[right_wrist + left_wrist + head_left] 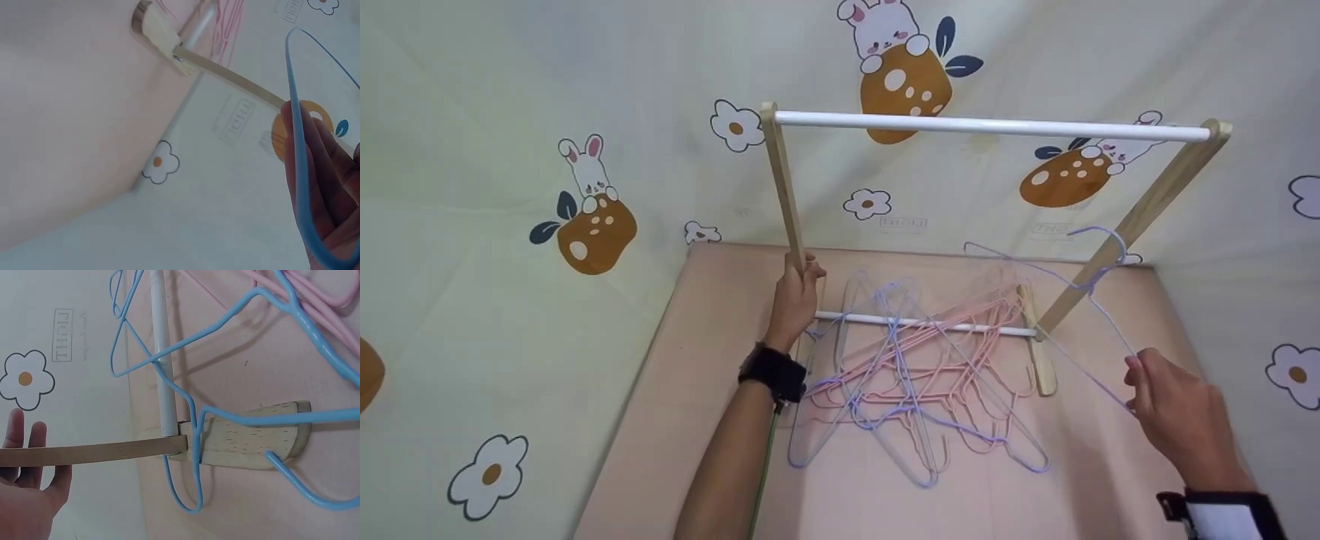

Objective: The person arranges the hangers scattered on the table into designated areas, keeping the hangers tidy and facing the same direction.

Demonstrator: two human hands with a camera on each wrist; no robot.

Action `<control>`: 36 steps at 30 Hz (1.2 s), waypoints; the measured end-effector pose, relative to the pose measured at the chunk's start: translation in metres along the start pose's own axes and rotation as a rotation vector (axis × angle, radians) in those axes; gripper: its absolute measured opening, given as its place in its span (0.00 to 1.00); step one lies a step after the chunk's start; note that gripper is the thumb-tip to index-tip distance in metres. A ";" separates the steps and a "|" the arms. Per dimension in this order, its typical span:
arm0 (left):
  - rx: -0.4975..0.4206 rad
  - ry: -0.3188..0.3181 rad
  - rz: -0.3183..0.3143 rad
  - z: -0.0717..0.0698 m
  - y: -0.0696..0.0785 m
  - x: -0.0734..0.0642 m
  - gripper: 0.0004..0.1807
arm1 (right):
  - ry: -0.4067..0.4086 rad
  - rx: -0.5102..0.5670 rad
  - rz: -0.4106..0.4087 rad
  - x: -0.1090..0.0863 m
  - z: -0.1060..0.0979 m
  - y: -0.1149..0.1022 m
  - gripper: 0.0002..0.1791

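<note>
My left hand (796,300) grips the left wooden post (784,180) of a small garment rack low down, near its base. In the left wrist view its fingers lie around that post (107,450). Out to the right, my right hand (1181,416) pinches a blue clothes hanger (1112,326) by one end. The hanger is raised, with its hook upward, and overlaps the right post (1159,195) in the head view. In the right wrist view the blue hanger (299,146) runs past the fingers (323,163).
Blue hangers (894,352) and pink hangers (919,397) lie tangled across the rack's lower white rod (870,319). The upper white rod (990,125) spans the two posts. Patterned cloth (660,315) hangs around the pink table surface (720,300).
</note>
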State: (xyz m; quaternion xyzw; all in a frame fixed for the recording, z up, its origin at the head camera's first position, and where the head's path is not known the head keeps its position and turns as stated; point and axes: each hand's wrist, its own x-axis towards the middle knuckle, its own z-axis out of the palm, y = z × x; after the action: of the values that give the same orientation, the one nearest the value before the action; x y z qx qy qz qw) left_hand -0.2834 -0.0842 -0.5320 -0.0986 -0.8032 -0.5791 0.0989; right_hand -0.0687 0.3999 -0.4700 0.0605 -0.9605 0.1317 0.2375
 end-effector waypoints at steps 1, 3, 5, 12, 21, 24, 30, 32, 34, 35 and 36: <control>-0.004 -0.003 -0.001 0.000 0.000 0.000 0.12 | -0.015 -0.012 0.010 0.004 -0.007 -0.001 0.10; -0.009 -0.008 -0.005 -0.001 -0.001 0.000 0.12 | -0.029 -0.043 0.019 0.014 -0.021 -0.003 0.11; -0.007 -0.013 -0.010 -0.001 -0.001 0.000 0.12 | -0.021 -0.069 0.020 0.023 -0.035 -0.004 0.12; 0.005 -0.014 -0.025 -0.003 0.001 0.000 0.12 | 0.052 -0.124 0.042 0.052 -0.070 -0.003 0.13; 0.011 -0.007 -0.006 -0.002 -0.003 0.001 0.11 | 0.107 -0.064 0.027 0.073 -0.080 0.005 0.16; 0.011 0.001 0.011 -0.001 -0.004 0.001 0.10 | 0.096 -0.074 0.053 0.077 -0.081 0.005 0.19; 0.013 0.014 0.007 0.001 -0.002 0.001 0.11 | 0.068 -0.104 0.055 0.080 -0.078 0.007 0.19; 0.014 0.014 -0.003 0.001 -0.001 0.002 0.12 | 0.073 -0.113 0.033 0.081 -0.075 0.009 0.17; 0.018 0.014 -0.008 0.001 -0.001 0.002 0.12 | 0.082 -0.120 0.016 0.080 -0.072 0.011 0.16; 0.019 0.014 -0.010 0.001 -0.001 0.001 0.12 | 0.080 -0.122 0.016 0.080 -0.071 0.012 0.16; 0.018 0.013 -0.011 0.001 -0.001 0.001 0.12 | 0.078 -0.123 0.018 0.080 -0.070 0.013 0.15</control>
State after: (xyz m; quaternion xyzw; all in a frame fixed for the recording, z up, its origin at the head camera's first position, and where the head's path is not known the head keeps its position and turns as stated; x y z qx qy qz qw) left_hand -0.2849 -0.0838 -0.5327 -0.0897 -0.8083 -0.5729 0.1018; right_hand -0.1106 0.4274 -0.3758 0.0322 -0.9573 0.0768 0.2769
